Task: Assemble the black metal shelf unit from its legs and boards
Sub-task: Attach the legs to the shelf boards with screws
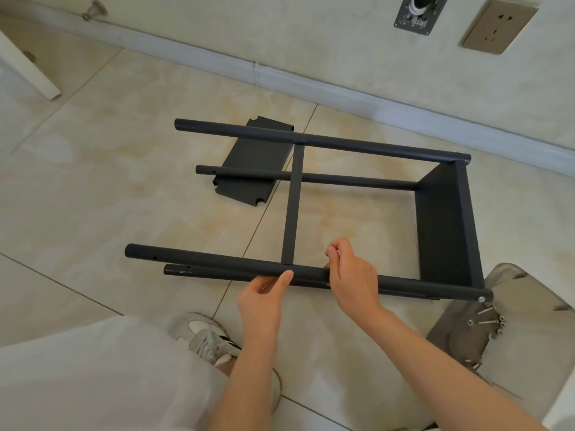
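Right hand (351, 275) hides the near leg (217, 262) by the middle board (294, 206), pinched item too small to tell; loose board (249, 154) partly behind far legs (342, 144); wall plate (417, 14) cut by top edge.

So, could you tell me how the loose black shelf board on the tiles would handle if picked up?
The loose shelf board looks like thin folded sheet metal, so probably stiff and light. Lying flat on the tile floor, it would likely slide, not tip, if pushed. Its notched corners may feel sharp.
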{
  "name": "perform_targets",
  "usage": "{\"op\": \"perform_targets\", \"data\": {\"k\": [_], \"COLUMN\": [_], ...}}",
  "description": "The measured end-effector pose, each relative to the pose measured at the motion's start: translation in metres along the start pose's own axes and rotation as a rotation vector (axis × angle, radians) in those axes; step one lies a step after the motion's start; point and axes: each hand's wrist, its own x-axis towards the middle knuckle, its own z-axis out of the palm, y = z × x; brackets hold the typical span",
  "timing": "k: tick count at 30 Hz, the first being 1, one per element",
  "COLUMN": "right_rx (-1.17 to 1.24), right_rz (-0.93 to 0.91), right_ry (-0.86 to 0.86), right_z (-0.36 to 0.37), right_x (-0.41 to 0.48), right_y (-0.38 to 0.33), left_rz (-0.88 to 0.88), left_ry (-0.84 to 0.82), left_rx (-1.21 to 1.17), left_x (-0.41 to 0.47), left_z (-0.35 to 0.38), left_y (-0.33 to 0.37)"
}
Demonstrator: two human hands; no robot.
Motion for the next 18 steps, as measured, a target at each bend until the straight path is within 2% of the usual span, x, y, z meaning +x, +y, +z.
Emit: {"op": "perform_targets", "data": {"k": [5, 9, 15, 16, 18], "right_rx": [-0.019, -0.05, -0.069, -0.07, -0.067], "right_rz": [-0.01, -0.021, -0.027, -0.022, -0.012], "right_ry": [-0.031, -0.034, -0.08, -0.085, -0.089], "right_z": [0.001, 0.001, 0.004, 0.005, 0.005], "right_x": [-0.002, -0.001, -0.002, -0.002, -0.003], "right_y": [-0.001, -0.001, -0.001, -0.001, 0.0], "left_rz": [0.008, 0.009, -0.043, 0.018, 0.262], "left_ry": [-0.01, -0.171, -0.436, -0.45, -0.415], "left_rx": [0.085, 0.367, 1.225, 1.39, 1.736], "left_x": [0.002, 0.015, 0.036, 0.038, 0.039], "left_z": [-0.009, -0.022, -0.022, -0.017, -0.008], "left_y": [0.004, 0.017, 0.068, 0.078, 0.094]}}
